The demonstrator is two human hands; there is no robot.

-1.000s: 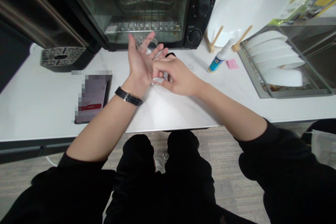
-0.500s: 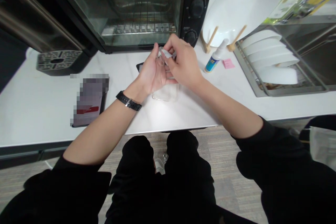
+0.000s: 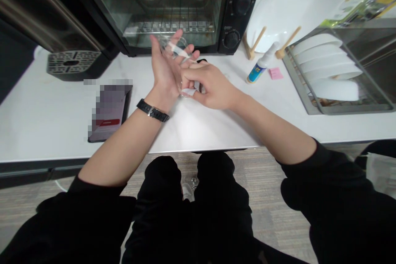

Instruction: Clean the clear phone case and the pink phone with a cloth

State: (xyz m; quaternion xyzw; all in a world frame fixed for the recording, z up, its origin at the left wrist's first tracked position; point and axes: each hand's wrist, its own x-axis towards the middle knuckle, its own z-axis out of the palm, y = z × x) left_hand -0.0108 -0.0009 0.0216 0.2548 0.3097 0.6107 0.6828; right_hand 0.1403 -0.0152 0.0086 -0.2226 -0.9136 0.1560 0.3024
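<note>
My left hand is palm up, its fingers spread beneath a clear phone case that rests across palm and fingers. The thumb points up beside the case. My right hand is closed, its fingers wrapped round a small white wipe whose end sticks out at the case's near edge. The fingertips of that hand press against the case. A dark object on the counter is mostly hidden behind my right hand.
On the white counter are a phone at left and a spray bottle beside a pink note. Behind stand a toaster oven and a large white plate. A rack at right holds white dishes.
The clear case has been lifted from the counter onto my left palm, whose fingers have spread upward. My right hand has moved lower, with the wipe, to the case's near edge. The view has shifted slightly.
</note>
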